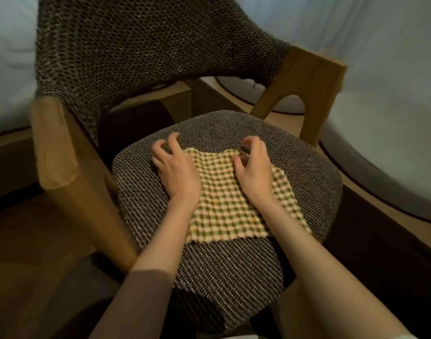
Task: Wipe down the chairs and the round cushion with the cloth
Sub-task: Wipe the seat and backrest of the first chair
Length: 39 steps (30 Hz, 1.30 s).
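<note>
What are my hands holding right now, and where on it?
The left hand and right hand each grip the checked cloth at its far edge, near a corner; it lies on the chair seat.

The chair seat [221,260], a rounded pad of coarse brown-grey weave, fills the centre and lower middle of the frame. A yellow-and-green checked cloth [234,206] lies spread flat on it, slightly right of centre. The left hand [176,170] rests on the cloth's upper left corner and the right hand [254,173] on its upper edge, both with fingers curled into the fabric. The chair stands on a wooden floor [38,241], seen at lower left.
</note>
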Tool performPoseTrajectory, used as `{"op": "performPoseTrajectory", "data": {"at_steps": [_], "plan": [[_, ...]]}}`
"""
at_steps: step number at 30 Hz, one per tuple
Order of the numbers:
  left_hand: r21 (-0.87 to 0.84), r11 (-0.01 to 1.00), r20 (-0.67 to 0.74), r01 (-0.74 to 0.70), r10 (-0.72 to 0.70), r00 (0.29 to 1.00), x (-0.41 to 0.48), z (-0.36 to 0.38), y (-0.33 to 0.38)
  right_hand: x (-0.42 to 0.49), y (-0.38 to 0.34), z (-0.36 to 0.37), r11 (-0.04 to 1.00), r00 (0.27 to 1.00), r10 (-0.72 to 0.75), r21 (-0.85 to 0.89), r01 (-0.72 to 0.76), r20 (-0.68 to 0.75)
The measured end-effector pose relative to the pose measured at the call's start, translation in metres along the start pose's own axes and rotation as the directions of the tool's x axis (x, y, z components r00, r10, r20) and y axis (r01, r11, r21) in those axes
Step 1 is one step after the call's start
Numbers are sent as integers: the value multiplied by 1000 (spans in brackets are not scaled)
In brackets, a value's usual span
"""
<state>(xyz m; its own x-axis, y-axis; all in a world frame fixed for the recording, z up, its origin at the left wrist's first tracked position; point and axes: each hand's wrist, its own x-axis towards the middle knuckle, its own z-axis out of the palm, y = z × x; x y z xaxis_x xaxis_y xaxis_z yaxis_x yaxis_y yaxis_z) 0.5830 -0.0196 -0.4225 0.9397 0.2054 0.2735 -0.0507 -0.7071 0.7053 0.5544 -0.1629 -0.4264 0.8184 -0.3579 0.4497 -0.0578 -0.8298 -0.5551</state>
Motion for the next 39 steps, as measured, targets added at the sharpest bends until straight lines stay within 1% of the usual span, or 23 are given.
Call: {"op": "performPoseTrajectory", "data": {"at_steps": [2, 4, 6, 8, 10, 12, 13, 15, 17, 19, 21, 23, 24, 26, 29, 32, 34, 36, 37, 39], "plan": [[61, 995, 47, -80, 77, 996, -5, -11, 4, -4, -2, -7, 998, 990, -39, 58, 32, 134], [109, 971, 127, -214, 200, 972, -12, -19, 5, -8, -2, -19, 990, 953, -104, 121, 73, 283], [97, 940, 172, -326, 307, 936, -20, -29, 3, -10, -1, -34, 978, 914, -201, 130, 165, 351], [61, 916, 200, -397, 378, 904, -28, -41, -2, -7, 2, -51, 966, 876, -260, 111, 235, 406], [50, 905, 281, -423, 393, 875, -34, -51, -9, -3, 8, -67, 962, 827, -264, 70, 264, 496], [113, 884, 405, -454, 376, 833, -39, -57, -17, -1, 18, -80, 956, 785, -239, -5, 294, 571], [156, 863, 455, -480, 368, 811, -39, -59, -18, -1, 23, -83, 950, 769, -220, -47, 308, 600], [206, 839, 498, -504, 354, 792, -35, -60, -17, -4, 31, -85, 946, 760, -168, -114, 304, 628], [210, 849, 484, -485, 341, 806, -32, -60, -12, -9, 34, -82, 950, 797, -151, -137, 280, 584], [204, 860, 460, -467, 337, 822, -30, -59, -10, -15, 34, -78, 943, 838, -185, -146, 298, 513], [193, 863, 450, -467, 345, 824, -29, -59, -11, -20, 35, -78, 925, 852, -238, -159, 345, 466], [144, 868, 419, -476, 382, 824, -31, -60, -11, -22, 35, -81, 918, 863, -273, -154, 366, 424], [95, 877, 390, -471, 402, 829, -32, -62, -10, -22, 34, -84, 925, 876, -285, -128, 357, 388], [-47, 893, 322, -449, 438, 839, -30, -68, -1, -18, 29, -92, 955, 914, -277, -16, 295, 297], [-254, 859, 225, -445, 500, 836, -22, -78, 21, -5, 13, -110, 957, 958, -255, 177, 230, 130], [-414, 809, 89, -417, 492, 866, -11, -85, 43, 13, -3, -130, 918, 962, -264, 287, 274, -72], [-517, 777, 34, -358, 436, 899, -4, -85, 51, 24, -6, -140, 908, 956, -265, 302, 292, -126], [-543, 794, 79, -273, 372, 925, 2, -80, 52, 33, 0, -144, 916, 965, -244, 302, 263, -101], [-502, 829, 134, -246, 356, 925, 4, -75, 50, 36, 5, -142, 931, 970, -230, 273, 242, -75], [-348, 908, 270, -232, 335, 903, 4, -61, 41, 41, 20, -132, 971, 983, -181, 161, 175, 24]]}}
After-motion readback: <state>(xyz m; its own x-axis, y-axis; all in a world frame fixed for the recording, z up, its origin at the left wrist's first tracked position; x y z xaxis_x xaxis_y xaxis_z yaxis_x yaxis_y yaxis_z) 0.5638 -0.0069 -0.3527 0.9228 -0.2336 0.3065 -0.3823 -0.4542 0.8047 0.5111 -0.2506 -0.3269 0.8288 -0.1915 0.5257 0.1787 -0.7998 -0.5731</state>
